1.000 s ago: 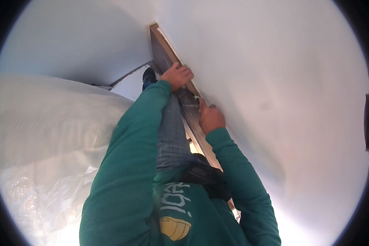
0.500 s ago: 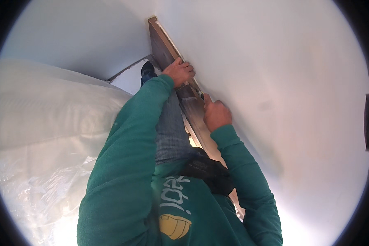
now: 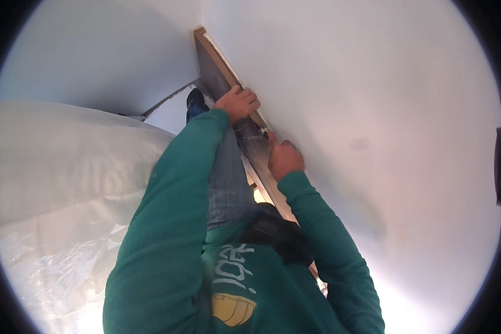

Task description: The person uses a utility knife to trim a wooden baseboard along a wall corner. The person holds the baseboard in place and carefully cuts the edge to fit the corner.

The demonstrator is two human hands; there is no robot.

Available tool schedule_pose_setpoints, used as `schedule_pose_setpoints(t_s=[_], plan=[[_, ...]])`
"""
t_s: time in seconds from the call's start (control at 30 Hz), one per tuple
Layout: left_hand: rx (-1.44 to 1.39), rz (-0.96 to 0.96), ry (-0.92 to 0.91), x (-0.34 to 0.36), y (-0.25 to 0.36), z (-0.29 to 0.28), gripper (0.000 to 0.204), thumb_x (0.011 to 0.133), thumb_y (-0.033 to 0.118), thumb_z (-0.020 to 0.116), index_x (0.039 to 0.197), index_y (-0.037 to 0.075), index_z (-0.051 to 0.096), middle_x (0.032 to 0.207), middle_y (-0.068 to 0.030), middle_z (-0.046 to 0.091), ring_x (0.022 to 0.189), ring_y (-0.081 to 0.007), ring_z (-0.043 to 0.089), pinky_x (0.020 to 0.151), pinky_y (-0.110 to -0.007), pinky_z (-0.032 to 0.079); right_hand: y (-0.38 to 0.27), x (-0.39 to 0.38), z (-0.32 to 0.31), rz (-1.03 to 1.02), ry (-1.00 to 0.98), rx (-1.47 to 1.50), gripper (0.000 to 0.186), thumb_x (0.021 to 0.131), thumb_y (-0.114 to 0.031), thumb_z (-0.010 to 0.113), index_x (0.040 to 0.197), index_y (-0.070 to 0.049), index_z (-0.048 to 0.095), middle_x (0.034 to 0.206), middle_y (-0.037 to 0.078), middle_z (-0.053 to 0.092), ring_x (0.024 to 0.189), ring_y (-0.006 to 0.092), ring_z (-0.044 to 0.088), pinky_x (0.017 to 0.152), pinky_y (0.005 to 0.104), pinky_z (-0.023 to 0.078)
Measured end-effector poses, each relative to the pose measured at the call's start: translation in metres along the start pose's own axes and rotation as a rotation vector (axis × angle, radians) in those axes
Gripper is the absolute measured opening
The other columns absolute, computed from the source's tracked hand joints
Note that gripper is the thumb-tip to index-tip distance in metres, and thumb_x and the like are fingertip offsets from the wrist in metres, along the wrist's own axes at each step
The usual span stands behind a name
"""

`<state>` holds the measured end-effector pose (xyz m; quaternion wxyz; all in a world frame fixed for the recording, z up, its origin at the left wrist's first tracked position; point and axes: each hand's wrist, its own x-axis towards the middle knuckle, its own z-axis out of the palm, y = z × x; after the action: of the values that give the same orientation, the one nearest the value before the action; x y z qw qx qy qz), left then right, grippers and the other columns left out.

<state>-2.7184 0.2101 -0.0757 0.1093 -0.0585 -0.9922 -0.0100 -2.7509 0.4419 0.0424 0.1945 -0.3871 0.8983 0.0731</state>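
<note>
A long dark brown wooden board [image 3: 213,65] with a lighter brown top edge runs along the white wall. My left hand [image 3: 238,104] is closed over that edge, its fingers on the wall side. Nearer to me, my right hand [image 3: 285,158] is closed round a small tool with a dark handle [image 3: 265,134]. The tool's tip meets the board's top edge beside the wall; its exact kind is too small to make out. Most of the handle is hidden inside my fist. A rough whitish strip shows between the far part of the edge and the wall.
A large bulk wrapped in clear plastic [image 3: 72,167] fills the left side. The white wall [image 3: 373,111] rises close on the right, with another wall [image 3: 106,55] across the far end. My dark shoe [image 3: 195,100] stands on the floor beside the board.
Both hands and the board have shifted slightly left in view, partly as the view itself moved. My right hand stays on the tool at the board's edge, my left hand on the board.
</note>
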Motion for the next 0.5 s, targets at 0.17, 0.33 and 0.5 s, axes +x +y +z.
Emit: schedule_pose_setpoints(t_s=[0.17, 0.33, 0.5], plan=[[-0.065, 0.038, -0.020, -0.004, -0.001, -0.006, 0.028, 0.089, 0.018, 0.065, 0.117, 0.016, 0.069, 0.112, -0.0002, 0.064, 0.119, -0.0174, 0.057, 0.104, -0.043, 0.039, -0.007, -0.006, -0.024, -0.028, -0.002, 0.034, 0.046, 0.099, -0.022, 0.061, 0.143, -0.018, 0.053, 0.096, 0.024, 0.067, 0.085, 0.0434, 0.071, 0.076, 0.0545, 0.058], [-0.089, 0.053, -0.084, -0.003, 0.000, -0.009, 0.025, 0.091, 0.016, 0.062, 0.114, 0.017, 0.071, 0.112, 0.0008, 0.065, 0.118, -0.0153, 0.057, 0.102, -0.039, 0.040, -0.017, -0.008, -0.046, -0.028, -0.033, 0.000, 0.043, 0.099, -0.022, 0.061, 0.141, -0.016, 0.055, 0.097, 0.023, 0.068, 0.085, 0.0434, 0.071, 0.076, 0.0538, 0.058], [-0.086, 0.006, -0.056, -0.005, 0.007, 0.000, 0.026, 0.092, 0.017, 0.061, 0.116, 0.017, 0.069, 0.112, 0.0003, 0.064, 0.118, -0.0158, 0.057, 0.100, -0.039, 0.040, -0.019, -0.008, -0.048, -0.019, -0.056, -0.054, 0.041, 0.098, -0.014, 0.054, 0.139, -0.010, 0.058, 0.102, 0.024, 0.069, 0.087, 0.0425, 0.074, 0.078, 0.0496, 0.061]])
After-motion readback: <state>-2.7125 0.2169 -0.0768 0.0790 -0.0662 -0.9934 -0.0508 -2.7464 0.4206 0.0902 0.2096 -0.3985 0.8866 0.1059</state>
